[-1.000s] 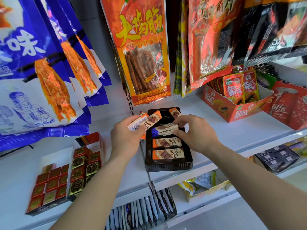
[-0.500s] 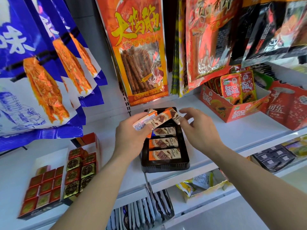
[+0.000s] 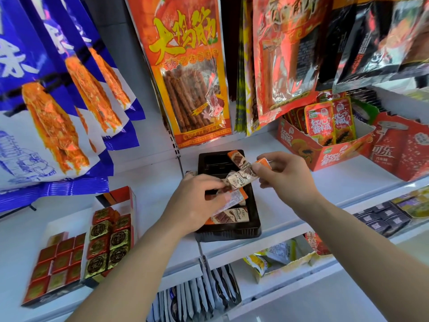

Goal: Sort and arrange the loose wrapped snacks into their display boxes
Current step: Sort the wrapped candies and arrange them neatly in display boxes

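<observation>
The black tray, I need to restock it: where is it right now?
In the head view the black tray sits mid-shelf, under both hands, between the gold-and-red chocolate box on its left and the red papaya box at back right.

The snack bar (image 3: 241, 177) has a glossy, crinkled foil wrapper. The tray (image 3: 228, 232) is black plastic, ribbed. The shelf (image 3: 325, 189) looks smooth, white, matt.

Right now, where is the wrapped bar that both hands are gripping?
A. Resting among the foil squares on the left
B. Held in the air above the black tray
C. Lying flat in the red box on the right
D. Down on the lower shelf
B: the left hand and right hand each pinch an end of the wrapped bar, held above the black tray.
</observation>
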`<state>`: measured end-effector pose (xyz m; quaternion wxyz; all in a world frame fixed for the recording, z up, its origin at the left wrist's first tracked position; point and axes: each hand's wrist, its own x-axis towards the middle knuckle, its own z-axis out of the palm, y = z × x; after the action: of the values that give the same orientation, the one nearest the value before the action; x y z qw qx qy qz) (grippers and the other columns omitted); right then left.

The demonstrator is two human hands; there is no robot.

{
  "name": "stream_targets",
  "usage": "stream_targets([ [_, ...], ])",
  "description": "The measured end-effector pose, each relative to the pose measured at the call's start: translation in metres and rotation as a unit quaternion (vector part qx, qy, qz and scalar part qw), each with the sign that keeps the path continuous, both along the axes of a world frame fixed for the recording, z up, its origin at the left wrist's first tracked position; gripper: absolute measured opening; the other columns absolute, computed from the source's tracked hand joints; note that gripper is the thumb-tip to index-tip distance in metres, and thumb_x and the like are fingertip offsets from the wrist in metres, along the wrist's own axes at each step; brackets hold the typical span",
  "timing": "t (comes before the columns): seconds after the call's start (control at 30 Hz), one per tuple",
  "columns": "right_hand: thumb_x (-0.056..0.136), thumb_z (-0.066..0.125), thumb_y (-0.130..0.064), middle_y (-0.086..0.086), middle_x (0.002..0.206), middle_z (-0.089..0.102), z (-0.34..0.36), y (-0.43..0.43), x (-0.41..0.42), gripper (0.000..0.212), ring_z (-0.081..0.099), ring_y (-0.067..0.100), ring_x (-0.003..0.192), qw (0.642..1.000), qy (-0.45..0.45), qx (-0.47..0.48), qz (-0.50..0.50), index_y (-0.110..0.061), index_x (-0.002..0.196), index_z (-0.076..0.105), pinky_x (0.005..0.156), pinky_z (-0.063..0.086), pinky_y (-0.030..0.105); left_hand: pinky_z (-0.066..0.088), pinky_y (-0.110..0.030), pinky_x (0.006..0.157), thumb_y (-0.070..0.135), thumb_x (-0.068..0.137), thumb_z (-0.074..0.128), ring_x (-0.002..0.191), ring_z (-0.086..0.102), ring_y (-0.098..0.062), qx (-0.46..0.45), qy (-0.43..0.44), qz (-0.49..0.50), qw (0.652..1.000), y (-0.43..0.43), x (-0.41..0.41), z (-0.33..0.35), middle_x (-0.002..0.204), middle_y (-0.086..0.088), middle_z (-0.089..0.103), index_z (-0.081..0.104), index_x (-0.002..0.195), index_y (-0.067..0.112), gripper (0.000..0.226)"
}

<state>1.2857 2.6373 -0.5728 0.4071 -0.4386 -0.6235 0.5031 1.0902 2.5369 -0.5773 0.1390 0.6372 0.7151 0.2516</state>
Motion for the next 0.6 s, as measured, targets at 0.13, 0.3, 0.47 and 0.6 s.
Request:
stream_targets([
  [0.13,0.094,0.065,-0.007,0.007,0.068,0.072,0.006,-0.005,-0.002,0.01,0.067,0.015,0.062,0.998,0.044,-0.026,0.045,-0.003,0.1,0.072,0.068,0.062,0.032,0.047,-0.021,0.084,0.041,0.092,0.063,0.097,0.059,0.003,0.056,-0.145,0.06,0.986,-0.003,0.003,0.009,0.101,0.026,0.066,0.064,0.123,0.034,0.031],
  [0.3,0.094,0.067,-0.02,0.009,0.078,0.074,0.008,-0.007,-0.017,0.009,0.069,0.017,0.065,0.998,0.011,-0.008,0.065,-0.013,0.095,0.073,0.061,0.057,0.03,0.055,-0.025,0.071,0.021,0.087,0.073,0.079,0.07,-0.007,0.089,-0.244,0.074,0.963,-0.003,0.008,0.013,0.083,0.01,0.074,0.071,0.101,0.031,0.017],
  [0.47,0.088,0.068,-0.045,-0.003,0.085,0.063,-0.017,0.035,-0.014,0.032,0.061,0.019,0.079,0.985,-0.151,-0.001,-0.078,-0.018,0.104,0.067,0.067,0.048,0.032,0.057,-0.029,0.058,0.013,0.096,0.061,0.066,0.074,-0.021,0.093,-0.347,0.169,0.918,-0.012,-0.008,0.014,0.095,-0.001,0.07,0.071,0.101,0.023,0.016],
  [0.6,0.079,0.07,-0.062,0.003,0.091,0.07,-0.027,0.038,-0.027,0.052,0.064,0.024,0.087,0.978,-0.202,-0.026,-0.044,-0.013,0.096,0.069,0.07,0.046,0.032,0.058,-0.028,0.058,0.012,0.096,0.06,0.063,0.068,-0.013,0.082,-0.352,0.188,0.913,-0.017,-0.015,0.013,0.09,-0.001,0.07,0.073,0.101,0.023,0.018],
])
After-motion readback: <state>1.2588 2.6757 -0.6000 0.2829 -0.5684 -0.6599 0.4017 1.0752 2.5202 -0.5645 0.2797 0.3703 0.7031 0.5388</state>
